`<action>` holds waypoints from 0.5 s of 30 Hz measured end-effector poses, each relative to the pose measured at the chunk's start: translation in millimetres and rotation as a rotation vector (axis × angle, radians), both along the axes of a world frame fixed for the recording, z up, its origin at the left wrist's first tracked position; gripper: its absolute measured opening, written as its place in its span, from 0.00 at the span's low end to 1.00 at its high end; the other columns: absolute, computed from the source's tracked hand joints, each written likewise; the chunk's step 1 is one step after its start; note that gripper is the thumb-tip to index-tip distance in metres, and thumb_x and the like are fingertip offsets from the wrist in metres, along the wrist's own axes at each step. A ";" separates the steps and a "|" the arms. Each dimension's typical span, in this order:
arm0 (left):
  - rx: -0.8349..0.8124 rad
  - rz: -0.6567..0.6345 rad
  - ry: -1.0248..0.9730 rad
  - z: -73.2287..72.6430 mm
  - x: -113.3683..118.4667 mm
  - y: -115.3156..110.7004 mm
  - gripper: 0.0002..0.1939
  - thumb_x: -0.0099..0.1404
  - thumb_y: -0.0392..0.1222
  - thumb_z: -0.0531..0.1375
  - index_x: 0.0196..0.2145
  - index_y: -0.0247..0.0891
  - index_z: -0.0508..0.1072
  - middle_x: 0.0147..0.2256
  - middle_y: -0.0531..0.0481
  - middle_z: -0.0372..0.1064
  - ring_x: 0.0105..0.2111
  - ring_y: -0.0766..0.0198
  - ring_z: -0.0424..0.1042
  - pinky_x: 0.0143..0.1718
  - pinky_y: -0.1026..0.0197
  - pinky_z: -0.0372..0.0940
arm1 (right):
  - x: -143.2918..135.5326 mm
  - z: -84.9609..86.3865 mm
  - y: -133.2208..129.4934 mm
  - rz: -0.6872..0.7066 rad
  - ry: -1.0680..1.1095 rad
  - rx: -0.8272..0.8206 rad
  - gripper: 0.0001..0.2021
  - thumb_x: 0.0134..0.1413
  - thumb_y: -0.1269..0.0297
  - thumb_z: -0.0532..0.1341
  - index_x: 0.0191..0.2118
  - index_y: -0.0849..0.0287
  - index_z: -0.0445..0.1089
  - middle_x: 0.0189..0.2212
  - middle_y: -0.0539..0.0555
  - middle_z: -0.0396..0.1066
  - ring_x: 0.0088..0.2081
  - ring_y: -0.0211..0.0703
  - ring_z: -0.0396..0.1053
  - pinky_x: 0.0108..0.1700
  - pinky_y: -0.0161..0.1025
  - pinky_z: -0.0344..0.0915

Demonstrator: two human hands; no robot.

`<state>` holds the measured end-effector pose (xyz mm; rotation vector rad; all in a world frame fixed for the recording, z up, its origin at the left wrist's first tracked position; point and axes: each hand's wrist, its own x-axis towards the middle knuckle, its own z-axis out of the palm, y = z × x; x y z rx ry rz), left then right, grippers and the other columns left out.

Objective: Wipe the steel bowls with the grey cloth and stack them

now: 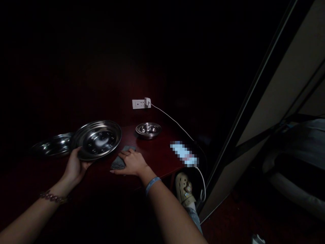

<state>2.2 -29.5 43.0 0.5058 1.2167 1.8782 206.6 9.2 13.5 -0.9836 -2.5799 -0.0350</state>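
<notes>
My left hand (76, 166) grips the near rim of a shiny steel bowl (101, 140), holding it tilted above the dark red tabletop (154, 156). Fingers of that hand are partly hidden beneath the bowl. Just right of it, my right hand (133, 162) presses a folded grey cloth (118, 163) against the tabletop, fingers bent over it. A second, wide steel bowl (54, 145) lies at the left, partly covered by the held one. Farther back, a small stack of nested steel bowls (148, 130) stands on the table, apart from both hands.
A charger (147, 102) sits in the wall socket (137, 104), its white cable (175, 121) running down to the right. A blurred-out bright phone-like object (184, 154) lies at the table's right edge. Below are a clog-shod foot (183, 189) and, far right, a chair (291, 176).
</notes>
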 end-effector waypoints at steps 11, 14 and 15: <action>0.000 -0.077 0.075 -8.6 -6.8 2.1 0.16 0.77 0.36 0.47 0.47 0.37 0.75 0.38 0.49 0.83 0.45 0.59 0.82 0.47 0.58 0.78 | 0.7 6.0 -2.5 -0.323 0.128 -0.173 0.14 0.69 0.60 0.61 0.55 0.57 0.75 0.51 0.61 0.80 0.50 0.51 0.78 0.48 0.42 0.75; -0.008 -0.116 0.080 -9.3 -5.9 2.4 0.17 0.77 0.35 0.47 0.48 0.35 0.76 0.38 0.47 0.83 0.43 0.58 0.82 0.46 0.58 0.78 | 4.6 1.1 5.6 -0.439 0.487 -0.291 0.13 0.69 0.61 0.59 0.53 0.55 0.77 0.47 0.60 0.82 0.46 0.49 0.80 0.48 0.41 0.73; -0.015 -0.122 0.082 -9.9 -5.6 2.8 0.17 0.77 0.35 0.47 0.49 0.34 0.76 0.38 0.47 0.83 0.42 0.58 0.82 0.45 0.58 0.78 | 4.7 -0.8 9.5 -0.456 0.641 -0.343 0.13 0.69 0.61 0.59 0.51 0.56 0.78 0.46 0.59 0.82 0.45 0.49 0.81 0.48 0.40 0.73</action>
